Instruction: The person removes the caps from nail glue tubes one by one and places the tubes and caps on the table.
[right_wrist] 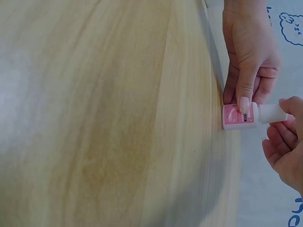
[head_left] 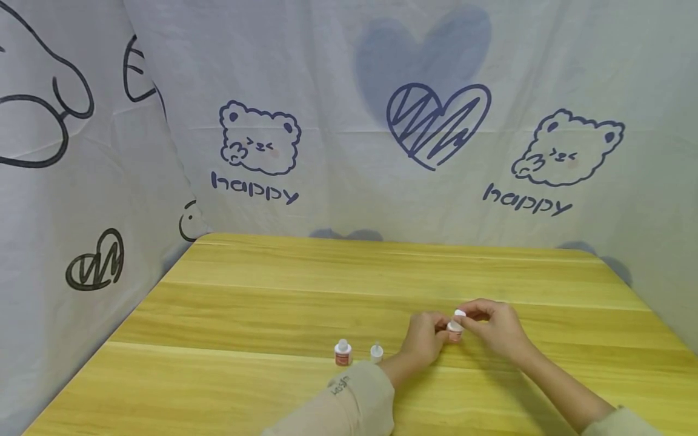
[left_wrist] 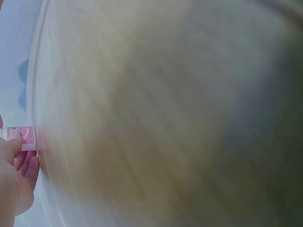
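Observation:
My left hand (head_left: 422,339) grips a small white bottle (head_left: 455,332) with a pink label, which stands upright on the table. In the right wrist view, the left thumb lies across the label (right_wrist: 232,115). My right hand (head_left: 500,328) pinches the bottle's white cap (right_wrist: 273,113) at the top, between thumb and fingers. The cap sits in line with the bottle's neck. At its edge, the left wrist view catches the pink label (left_wrist: 28,135) beside the left fingers; the cap is out of sight there.
A second small bottle (head_left: 342,354), with a red label and a pale top, stands left of my hands. Beside it is a small white piece with a thin tip (head_left: 376,351), partly hidden by my left sleeve (head_left: 354,399). The wooden table (head_left: 245,315) meets printed cloth (head_left: 338,200) behind.

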### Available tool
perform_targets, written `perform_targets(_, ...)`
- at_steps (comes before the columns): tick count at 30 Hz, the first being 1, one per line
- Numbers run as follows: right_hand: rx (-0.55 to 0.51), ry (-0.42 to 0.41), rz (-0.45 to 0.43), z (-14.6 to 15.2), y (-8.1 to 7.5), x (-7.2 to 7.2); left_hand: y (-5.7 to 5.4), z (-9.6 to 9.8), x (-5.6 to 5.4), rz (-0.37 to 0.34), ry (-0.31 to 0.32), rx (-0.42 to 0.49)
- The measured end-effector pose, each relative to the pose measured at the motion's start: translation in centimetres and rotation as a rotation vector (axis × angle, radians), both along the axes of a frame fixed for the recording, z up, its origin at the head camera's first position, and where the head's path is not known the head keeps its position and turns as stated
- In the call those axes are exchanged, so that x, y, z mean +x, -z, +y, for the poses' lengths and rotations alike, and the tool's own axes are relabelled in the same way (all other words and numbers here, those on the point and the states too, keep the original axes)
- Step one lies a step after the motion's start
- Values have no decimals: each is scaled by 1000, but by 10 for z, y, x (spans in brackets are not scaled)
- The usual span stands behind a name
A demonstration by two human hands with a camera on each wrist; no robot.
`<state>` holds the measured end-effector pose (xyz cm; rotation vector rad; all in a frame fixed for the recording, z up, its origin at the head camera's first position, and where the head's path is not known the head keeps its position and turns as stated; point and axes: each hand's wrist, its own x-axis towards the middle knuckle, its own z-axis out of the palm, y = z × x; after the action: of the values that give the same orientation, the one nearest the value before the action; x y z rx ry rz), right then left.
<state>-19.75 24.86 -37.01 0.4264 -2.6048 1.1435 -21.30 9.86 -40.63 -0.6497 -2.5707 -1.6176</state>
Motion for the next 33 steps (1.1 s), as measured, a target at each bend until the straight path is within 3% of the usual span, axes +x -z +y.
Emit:
perform_targets(15, -12, -125, -7, 3, -1, -3, -2, 0, 1, -20, 18, 4)
perform_targets(23, -64, 30, 83, -3, 11, 0, 0, 0, 1, -5, 17, 19)
perform_targets(27, -63, 114, 75, -6, 13, 1, 0, -1, 2, 12, 10, 9)
perform_targets(33, -38, 144, 46, -8, 10, 2, 0, -2, 2, 27, 16, 8)
